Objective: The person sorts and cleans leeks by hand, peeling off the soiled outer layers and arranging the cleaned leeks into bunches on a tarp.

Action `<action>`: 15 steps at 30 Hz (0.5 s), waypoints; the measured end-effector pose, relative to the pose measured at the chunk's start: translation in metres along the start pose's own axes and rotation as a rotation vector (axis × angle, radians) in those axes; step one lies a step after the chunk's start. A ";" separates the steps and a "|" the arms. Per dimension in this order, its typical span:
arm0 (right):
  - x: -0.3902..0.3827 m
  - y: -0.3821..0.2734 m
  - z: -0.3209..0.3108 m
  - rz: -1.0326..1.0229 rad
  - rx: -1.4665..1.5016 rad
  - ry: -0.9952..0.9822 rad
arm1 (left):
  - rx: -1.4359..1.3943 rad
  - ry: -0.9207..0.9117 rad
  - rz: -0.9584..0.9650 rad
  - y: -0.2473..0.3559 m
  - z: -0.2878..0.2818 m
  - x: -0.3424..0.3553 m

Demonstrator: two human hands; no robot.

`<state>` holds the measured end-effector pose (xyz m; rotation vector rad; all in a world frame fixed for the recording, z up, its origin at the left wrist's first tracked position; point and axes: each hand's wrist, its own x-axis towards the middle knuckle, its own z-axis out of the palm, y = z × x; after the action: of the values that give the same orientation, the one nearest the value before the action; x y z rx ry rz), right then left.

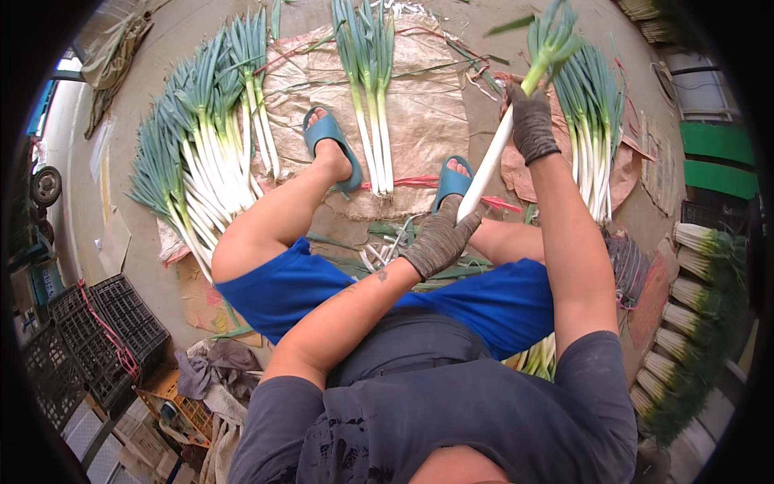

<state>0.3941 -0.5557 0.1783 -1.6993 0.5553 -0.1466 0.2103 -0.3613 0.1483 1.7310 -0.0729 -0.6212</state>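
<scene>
A long leek (492, 161) with a white stem and green top slants up to the right between my gloved hands. My left hand (442, 242) is closed round its lower white end, over my lap. My right hand (528, 121) grips it higher up, where the stem turns green. Behind the leek, a pile of leeks (588, 145) lies to the right. A small bunch (371, 129) rests on the pale sack (435, 105) between my sandalled feet, and a large pile (210, 145) fans out on the left. Leek trimmings (385, 254) lie under my hands and legs.
Black plastic crates (109, 323) and an orange crate (173, 403) stand at lower left, beside crumpled cloth (218, 367). Several tied leek bundles (685, 294) are lined up along the right, below green panels (717, 165). A wheel (46, 185) shows at the far left.
</scene>
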 end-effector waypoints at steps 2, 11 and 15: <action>0.033 -0.004 0.032 -0.075 0.047 -0.158 | -0.001 0.019 -0.053 -0.011 -0.008 0.021; 0.088 0.134 0.196 -0.159 -0.536 -0.387 | -0.395 0.368 -0.567 -0.169 -0.017 0.121; 0.082 0.224 0.230 0.145 -0.791 -0.539 | -0.605 0.434 -0.931 -0.206 -0.013 0.130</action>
<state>0.4945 -0.4093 -0.1013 -2.3245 0.3337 0.7053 0.2696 -0.3433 -0.0872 1.1935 1.1635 -0.7960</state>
